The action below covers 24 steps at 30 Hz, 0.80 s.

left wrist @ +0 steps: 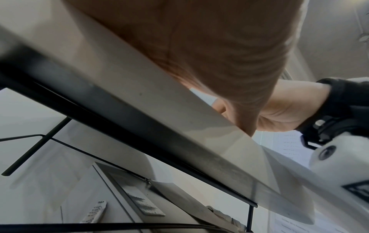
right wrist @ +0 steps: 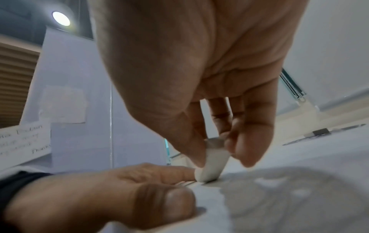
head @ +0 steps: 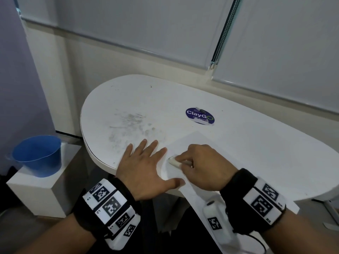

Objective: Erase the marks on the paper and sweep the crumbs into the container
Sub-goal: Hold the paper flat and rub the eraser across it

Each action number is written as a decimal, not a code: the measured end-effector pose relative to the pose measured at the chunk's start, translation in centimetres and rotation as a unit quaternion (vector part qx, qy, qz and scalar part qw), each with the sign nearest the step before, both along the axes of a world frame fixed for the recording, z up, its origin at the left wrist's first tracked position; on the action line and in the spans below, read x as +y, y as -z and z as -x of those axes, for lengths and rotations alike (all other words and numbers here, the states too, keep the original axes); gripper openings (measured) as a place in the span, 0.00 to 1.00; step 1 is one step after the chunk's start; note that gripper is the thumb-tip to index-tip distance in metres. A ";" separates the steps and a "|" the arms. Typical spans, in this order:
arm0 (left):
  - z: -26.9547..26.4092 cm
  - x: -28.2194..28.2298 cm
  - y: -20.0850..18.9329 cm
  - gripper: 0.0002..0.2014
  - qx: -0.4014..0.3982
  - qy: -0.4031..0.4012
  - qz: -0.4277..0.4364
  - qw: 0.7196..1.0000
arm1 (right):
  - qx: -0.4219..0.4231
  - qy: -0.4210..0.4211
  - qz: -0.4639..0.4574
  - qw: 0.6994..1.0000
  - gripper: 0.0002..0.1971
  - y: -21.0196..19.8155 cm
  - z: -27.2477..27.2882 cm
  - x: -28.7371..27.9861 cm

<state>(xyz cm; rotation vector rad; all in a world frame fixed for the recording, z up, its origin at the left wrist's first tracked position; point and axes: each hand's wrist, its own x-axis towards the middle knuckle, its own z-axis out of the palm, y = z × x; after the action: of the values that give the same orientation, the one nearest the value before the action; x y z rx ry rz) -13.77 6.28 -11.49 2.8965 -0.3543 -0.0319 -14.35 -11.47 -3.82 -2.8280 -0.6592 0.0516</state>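
Erasing under way, paper pinned by one hand, eraser worked by the other.

Tabletop (head: 238, 143), one, white and rounded, carries everything under the fingers; grey smudging lies just beyond the left fingertips. Paper (head: 192, 142), one sheet, set at an angle with its near end overhanging the tabletop edge, likely so the wrist can reach. Container (head: 38, 154), one blue bucket, stands on a low white block well off to the left of the left fingers and below tabletop level, probably placed to catch crumbs swept over the edge. Left hand (head: 146, 169) lies flat, fingers released and spread, thumb on the sheet to stop it sliding. Right hand (head: 201, 167) has its fingers grasping the eraser (right wrist: 211, 165), one white stub, tip pressed to the paper just beside the left index finger. Crumbs too small to tell.
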 end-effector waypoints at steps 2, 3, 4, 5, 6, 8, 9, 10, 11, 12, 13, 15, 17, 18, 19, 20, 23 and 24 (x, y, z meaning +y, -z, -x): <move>-0.1 0.0 0.1 0.60 -0.002 -0.001 0.001 1.000 | 0.008 -0.024 0.018 1.000 0.10 -0.1 0.7 -0.7; -0.1 0.0 0.1 0.60 0.000 -0.001 0.001 1.000 | 0.015 -0.032 0.025 0.999 0.10 -0.3 1.2 -1.0; -0.1 0.0 0.1 0.59 0.002 -0.001 0.002 1.000 | 0.020 -0.034 0.029 0.999 0.11 -0.4 1.3 -1.2; -0.1 0.0 0.1 0.59 0.006 -0.001 0.003 1.000 | 0.020 -0.033 0.027 0.999 0.13 -0.6 1.1 -1.3; -0.1 0.0 0.1 0.59 0.010 0.000 0.003 1.000 | 0.013 -0.030 0.020 0.999 0.14 -0.6 0.8 -1.0; 0.0 0.0 0.1 0.59 0.013 0.001 0.002 1.000 | -0.008 -0.014 0.002 1.000 0.15 -0.3 -0.1 -0.1; 0.0 0.0 0.1 0.59 0.012 0.001 0.002 1.000 | -0.013 -0.003 -0.006 1.000 0.15 -0.1 -0.5 0.4; -0.1 0.1 0.1 0.59 0.010 0.001 0.003 1.000 | -0.015 0.001 -0.005 1.000 0.15 0.0 -0.6 0.6; -0.1 0.0 0.1 0.59 0.009 0.001 0.004 1.000 | -0.017 -0.004 0.007 1.000 0.14 0.2 -0.5 0.7; -0.1 0.0 0.1 0.60 0.008 0.001 0.005 1.000 | -0.015 -0.014 0.024 1.000 0.12 0.3 -0.1 0.4; -0.1 0.0 0.1 0.61 0.009 0.000 0.008 1.000 | -0.010 -0.029 0.036 0.999 0.12 0.3 0.4 0.1; -0.1 0.0 0.1 0.62 0.011 -0.002 0.012 1.000 | 0.011 -0.041 0.035 0.998 0.15 0.1 1.3 -0.7; -0.1 -0.1 0.1 0.61 0.018 -0.005 0.013 1.000 | 0.024 -0.026 0.014 0.999 0.13 0.0 1.1 -1.0; -0.1 -0.1 0.1 0.61 0.020 -0.004 0.011 1.000 | 0.016 -0.017 0.010 1.000 0.12 0.1 0.7 -0.8; -0.1 -0.1 0.1 0.61 0.018 -0.002 0.009 1.000 | 0.005 -0.008 0.007 1.000 0.13 0.3 0.2 -0.4; -0.1 -0.1 0.2 0.62 0.014 -0.001 0.007 1.000 | -0.003 0.001 0.001 1.000 0.15 0.4 -0.3 0.3; -0.1 0.0 0.1 0.62 0.005 0.002 0.009 1.000 | -0.014 -0.005 0.017 1.000 0.12 0.3 -0.1 1.2; -0.1 0.0 0.1 0.62 0.005 0.002 0.008 1.000 | -0.012 -0.015 0.029 0.999 0.14 0.2 0.3 0.9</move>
<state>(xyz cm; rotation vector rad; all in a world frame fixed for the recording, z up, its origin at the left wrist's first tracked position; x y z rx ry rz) -13.70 6.24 -11.57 2.8779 -0.3579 -0.0451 -14.62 -10.53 -4.06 -2.8777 -0.7176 0.0424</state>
